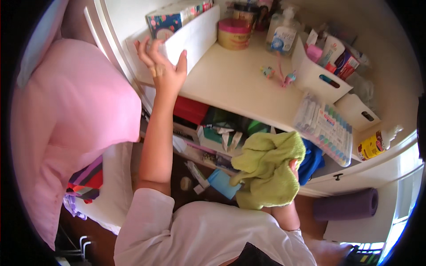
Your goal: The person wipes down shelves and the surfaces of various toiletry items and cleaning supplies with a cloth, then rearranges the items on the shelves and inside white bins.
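My left hand [164,71] is at the near end of a long white bin [191,42]. Its fingers are spread over the bin's front rim, with the thumb against the long side wall. A dark blue floral box [162,25] stands inside that bin. Lower right, my right hand [293,167] holds a bunched green cloth [270,170] in front of the shelf. The cloth covers most of this hand, leaving only a bit of finger visible. On the cream shelf [230,82] between the hands lie small toy figures [267,72] with a pink strand.
At the back are a yellow tub with a pink lid [234,34] and a pump bottle [284,33]. Right of them sit a filled white bin [319,73], a marker case [326,126] and a yellow bottle [372,144]. Pink fabric [84,97] hangs left; a purple rolled mat [346,204] lies right.
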{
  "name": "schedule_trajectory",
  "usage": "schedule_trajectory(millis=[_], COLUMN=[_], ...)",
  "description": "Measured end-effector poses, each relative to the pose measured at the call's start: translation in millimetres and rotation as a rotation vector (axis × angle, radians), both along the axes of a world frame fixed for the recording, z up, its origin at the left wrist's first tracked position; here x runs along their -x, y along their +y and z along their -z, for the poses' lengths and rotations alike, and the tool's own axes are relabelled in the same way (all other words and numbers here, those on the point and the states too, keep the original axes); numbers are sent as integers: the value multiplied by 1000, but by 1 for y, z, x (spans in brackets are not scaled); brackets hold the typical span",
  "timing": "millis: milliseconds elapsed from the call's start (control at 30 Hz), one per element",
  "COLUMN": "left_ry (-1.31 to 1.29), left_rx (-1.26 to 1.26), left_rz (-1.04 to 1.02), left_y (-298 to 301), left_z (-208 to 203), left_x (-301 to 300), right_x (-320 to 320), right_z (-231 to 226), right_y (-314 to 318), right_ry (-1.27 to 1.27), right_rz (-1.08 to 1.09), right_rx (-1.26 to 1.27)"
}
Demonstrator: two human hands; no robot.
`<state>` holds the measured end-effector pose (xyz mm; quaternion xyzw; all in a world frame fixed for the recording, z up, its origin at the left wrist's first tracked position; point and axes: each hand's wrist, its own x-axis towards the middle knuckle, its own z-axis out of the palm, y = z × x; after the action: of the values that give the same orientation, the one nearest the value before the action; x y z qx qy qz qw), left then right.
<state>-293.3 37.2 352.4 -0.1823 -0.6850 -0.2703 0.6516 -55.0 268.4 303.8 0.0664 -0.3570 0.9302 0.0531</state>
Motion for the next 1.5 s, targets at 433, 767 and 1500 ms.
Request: schedule_trajectory(millis=[433,767,1500], left_ry=[-244,-1398,-355], left_rx=[-140,-275,-653], left_rz=[206,1,833], left_y=[-20,-72,-66], left_z=[261,499,136], left_x=[-128,-233,-372], right_x=[-48,-84,-77], right_z=[137,266,214], right_y=[48,5,-120], right_ry=[-330,-363,401], right_rz=[-113,-375,176], right_rx=[-602,-1164,-656])
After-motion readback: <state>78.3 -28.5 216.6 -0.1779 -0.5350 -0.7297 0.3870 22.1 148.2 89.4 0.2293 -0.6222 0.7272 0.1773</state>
